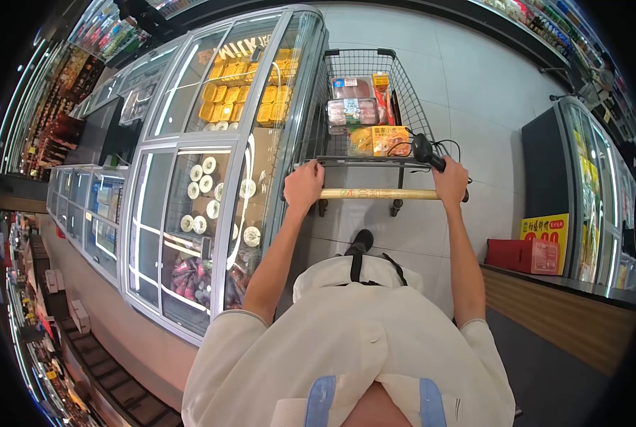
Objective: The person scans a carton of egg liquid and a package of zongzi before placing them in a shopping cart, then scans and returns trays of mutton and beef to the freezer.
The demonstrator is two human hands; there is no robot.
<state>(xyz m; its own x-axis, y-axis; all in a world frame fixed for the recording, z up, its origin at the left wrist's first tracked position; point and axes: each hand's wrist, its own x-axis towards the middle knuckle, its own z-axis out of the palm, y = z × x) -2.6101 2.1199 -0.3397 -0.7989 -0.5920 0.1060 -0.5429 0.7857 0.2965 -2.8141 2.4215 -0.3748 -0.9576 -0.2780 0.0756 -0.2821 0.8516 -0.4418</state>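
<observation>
Cream shirt (361, 334) is filling the foreground; left hand (303, 186) and right hand (451, 183) are gripping the cart handle (378, 193) beside a freezer (211, 178).

I'm looking at a supermarket aisle. A wire shopping cart (364, 107) loaded with packaged meat trays (352, 110) stands on the pale tiled floor (475, 92). Just beside its left edge runs a long glass-lidded chest freezer (190, 199) stocked with yellow boxes (243, 92) and round tubs (204, 185). Another glass-fronted chiller (592, 192) stands at the right, a yellow price sign (544, 229) beside it, and stocked shelves (33, 121) line the far left.
</observation>
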